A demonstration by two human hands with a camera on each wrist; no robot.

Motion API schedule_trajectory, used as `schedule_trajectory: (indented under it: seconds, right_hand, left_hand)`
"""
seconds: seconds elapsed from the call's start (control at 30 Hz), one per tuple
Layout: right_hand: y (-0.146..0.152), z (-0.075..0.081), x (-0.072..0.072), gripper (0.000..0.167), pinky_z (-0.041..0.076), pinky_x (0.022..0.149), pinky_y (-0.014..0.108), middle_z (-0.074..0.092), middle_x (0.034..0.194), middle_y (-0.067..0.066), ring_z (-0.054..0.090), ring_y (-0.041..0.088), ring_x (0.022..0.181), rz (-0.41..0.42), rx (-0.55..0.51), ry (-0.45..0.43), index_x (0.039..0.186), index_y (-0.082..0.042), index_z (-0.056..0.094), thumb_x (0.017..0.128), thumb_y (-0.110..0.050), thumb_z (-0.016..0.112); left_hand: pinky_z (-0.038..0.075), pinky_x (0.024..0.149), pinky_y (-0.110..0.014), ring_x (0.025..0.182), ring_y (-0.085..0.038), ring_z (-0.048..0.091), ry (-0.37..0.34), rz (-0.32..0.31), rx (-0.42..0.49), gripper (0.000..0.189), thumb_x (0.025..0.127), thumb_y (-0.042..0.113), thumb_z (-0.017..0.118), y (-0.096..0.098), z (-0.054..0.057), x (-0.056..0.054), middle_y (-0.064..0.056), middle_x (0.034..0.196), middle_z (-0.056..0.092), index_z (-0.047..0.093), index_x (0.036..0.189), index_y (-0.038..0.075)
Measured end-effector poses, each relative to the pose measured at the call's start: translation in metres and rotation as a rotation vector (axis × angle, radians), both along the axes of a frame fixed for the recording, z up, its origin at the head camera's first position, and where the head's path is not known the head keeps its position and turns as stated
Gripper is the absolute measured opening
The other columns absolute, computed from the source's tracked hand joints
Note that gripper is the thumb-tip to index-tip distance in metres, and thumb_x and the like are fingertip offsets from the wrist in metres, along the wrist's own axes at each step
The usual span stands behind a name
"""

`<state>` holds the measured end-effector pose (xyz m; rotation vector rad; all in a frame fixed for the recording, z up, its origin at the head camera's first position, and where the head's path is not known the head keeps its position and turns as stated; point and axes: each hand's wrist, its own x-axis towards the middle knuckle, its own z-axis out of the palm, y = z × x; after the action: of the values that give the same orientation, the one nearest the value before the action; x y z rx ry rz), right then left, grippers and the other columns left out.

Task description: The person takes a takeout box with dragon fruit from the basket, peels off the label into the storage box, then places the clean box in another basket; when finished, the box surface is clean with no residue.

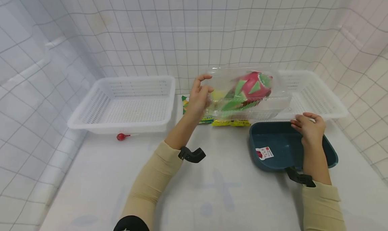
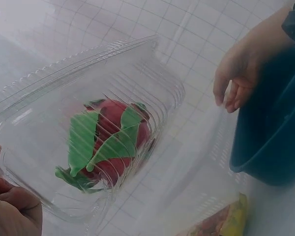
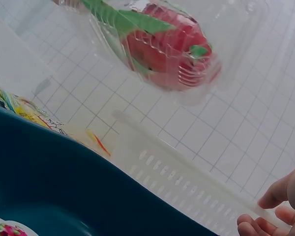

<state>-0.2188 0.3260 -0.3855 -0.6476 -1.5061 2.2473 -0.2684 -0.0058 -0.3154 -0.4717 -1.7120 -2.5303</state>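
Note:
A clear plastic box [image 1: 280, 104] hangs raised over the back of the table, tilted, with a red dragon fruit [image 1: 256, 86] with green leaves inside. My left hand [image 1: 198, 94] pinches the left end of the box between thumb and fingers. Seen from the left wrist, the dragon fruit [image 2: 113, 142] lies against the ribbed wall. My right hand [image 1: 312, 131] hovers over the back right of a dark teal basin [image 1: 280, 140], fingers loosely bent. From the right wrist, the fingertips of my right hand [image 3: 280, 206] are right at the rim of a white basket [image 3: 172, 172].
A second white basket [image 1: 142, 106] stands back left, a red round lollipop [image 1: 121, 136] in front of it. Yellow and green packets [image 1: 230, 123] lie behind the middle. A sticker [image 1: 264, 153] is inside the basin. White grid-lined walls [image 1: 194, 32] surround the table.

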Motion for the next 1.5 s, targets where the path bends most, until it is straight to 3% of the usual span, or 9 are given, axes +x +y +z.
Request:
schedule_trajectory:
  seconds: [0.17,0.4,0.63,0.87,1.03,1.27,1.5]
  right_hand:
    - [-0.002,-0.002,-0.001,0.028,0.053,0.046,0.024,0.066,0.065,0.003,0.066,0.014,0.05,-0.008,-0.007,0.013,0.103,-0.007,0.043,0.087,0.009,0.06]
    - [-0.001,-0.004,-0.001,0.024,0.052,0.045,0.024,0.065,0.066,0.001,0.065,0.012,0.049,-0.045,0.043,-0.005,0.101,-0.008,0.043,0.089,0.005,0.059]
    - [0.001,-0.006,0.001,0.021,0.053,0.046,0.023,0.064,0.068,0.001,0.065,0.011,0.05,-0.046,0.074,-0.023,0.102,-0.01,0.044,0.092,0.0,0.058]
    - [-0.003,-0.005,0.001,0.02,0.051,0.043,0.023,0.063,0.067,0.0,0.063,0.011,0.048,-0.043,0.087,-0.036,0.101,-0.011,0.045,0.092,-0.001,0.059]
    - [-0.007,-0.006,0.0,0.021,0.051,0.043,0.022,0.063,0.068,-0.001,0.063,0.009,0.048,-0.041,0.119,-0.066,0.101,-0.013,0.045,0.091,-0.003,0.06]
    - [-0.011,-0.006,0.001,0.021,0.051,0.043,0.022,0.064,0.069,-0.001,0.063,0.009,0.049,-0.038,0.128,-0.092,0.101,-0.014,0.044,0.092,-0.007,0.061]
    - [-0.013,-0.005,0.003,0.021,0.051,0.043,0.022,0.064,0.07,-0.001,0.063,0.009,0.049,-0.026,0.137,-0.086,0.101,-0.013,0.044,0.091,-0.006,0.061]
  left_hand:
    - [0.021,0.04,-0.017,0.043,-0.003,0.024,0.016,-0.025,0.006,0.031,0.095,-0.003,0.04,0.014,-0.005,-0.013,-0.001,0.081,0.045,0.051,0.12,0.014]
    - [0.021,0.039,-0.019,0.04,-0.004,0.023,0.026,-0.049,0.055,0.03,0.096,-0.004,0.041,0.039,-0.011,-0.034,0.003,0.058,0.041,0.051,0.117,0.013]
    - [0.023,0.041,-0.02,0.041,-0.005,0.024,0.005,-0.029,0.024,0.03,0.097,-0.002,0.04,0.063,-0.013,-0.052,-0.002,0.076,0.053,0.052,0.121,0.01]
    - [0.023,0.042,-0.02,0.041,-0.005,0.022,-0.063,0.011,-0.044,0.027,0.095,0.003,0.047,0.085,-0.008,-0.067,-0.012,0.089,0.061,0.056,0.118,0.016]
    - [0.024,0.042,-0.02,0.042,-0.007,0.023,-0.085,-0.017,-0.024,0.025,0.095,0.003,0.048,0.097,-0.012,-0.069,-0.012,0.086,0.061,0.055,0.115,0.017]
    - [0.02,0.04,-0.019,0.039,-0.005,0.021,-0.09,-0.049,0.0,0.025,0.096,0.002,0.048,0.112,-0.021,-0.067,0.001,0.063,0.053,0.054,0.118,0.012]
    - [0.027,0.043,-0.019,0.043,-0.006,0.027,-0.077,0.022,-0.12,0.027,0.094,0.003,0.052,0.13,-0.031,-0.064,0.003,0.069,0.058,0.057,0.12,0.012]
